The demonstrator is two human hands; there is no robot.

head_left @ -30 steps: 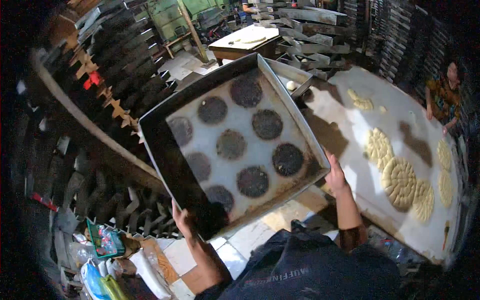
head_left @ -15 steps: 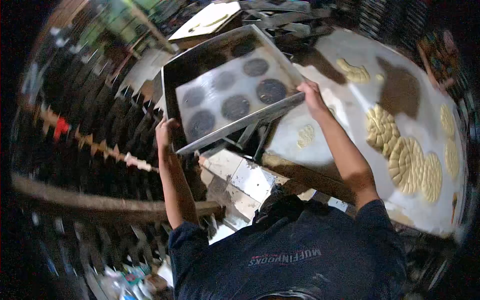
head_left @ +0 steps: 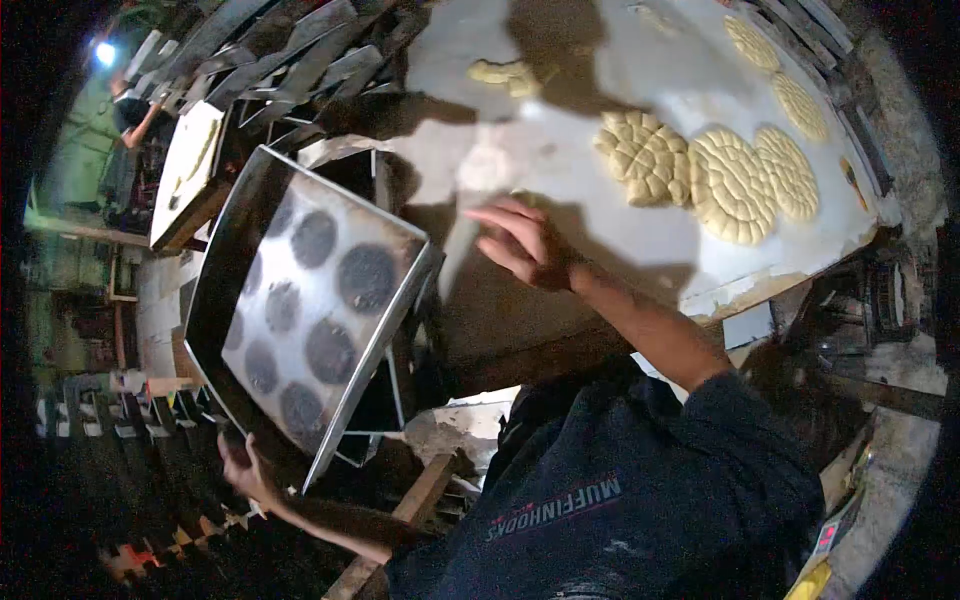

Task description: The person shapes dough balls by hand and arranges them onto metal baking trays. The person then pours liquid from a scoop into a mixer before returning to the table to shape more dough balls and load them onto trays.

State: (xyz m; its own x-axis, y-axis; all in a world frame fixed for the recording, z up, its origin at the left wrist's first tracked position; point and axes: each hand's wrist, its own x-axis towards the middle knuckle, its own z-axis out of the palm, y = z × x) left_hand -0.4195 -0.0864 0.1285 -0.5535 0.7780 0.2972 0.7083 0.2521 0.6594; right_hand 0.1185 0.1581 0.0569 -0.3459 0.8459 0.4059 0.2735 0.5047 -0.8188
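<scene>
A square metal tray [head_left: 283, 308] with dark round marks on its bottom rests tilted on other trays beside the worktable. My left hand [head_left: 246, 470] is at its lower left edge, fingers apart, holding nothing; whether it still touches the rim is unclear. Over the table's near part, my right hand [head_left: 522, 240] is off the tray with its fingers spread and empty. To the right of it, scored round dough pieces [head_left: 733, 186] lie on the pale worktable [head_left: 600, 90]. A smaller strip of dough [head_left: 505, 76] sits farther back.
Stacked metal trays [head_left: 300, 45] stand behind the tray. A second table [head_left: 187, 170] is at the left, with a person [head_left: 135, 115] beyond it. A wooden beam [head_left: 425, 492] crosses below the tray. A thin brush-like tool [head_left: 853, 183] lies at the worktable's right edge.
The tray has moved down and left onto the other trays. My right hand has let go of it and moved over the table. My left hand has opened. The view has turned toward the table.
</scene>
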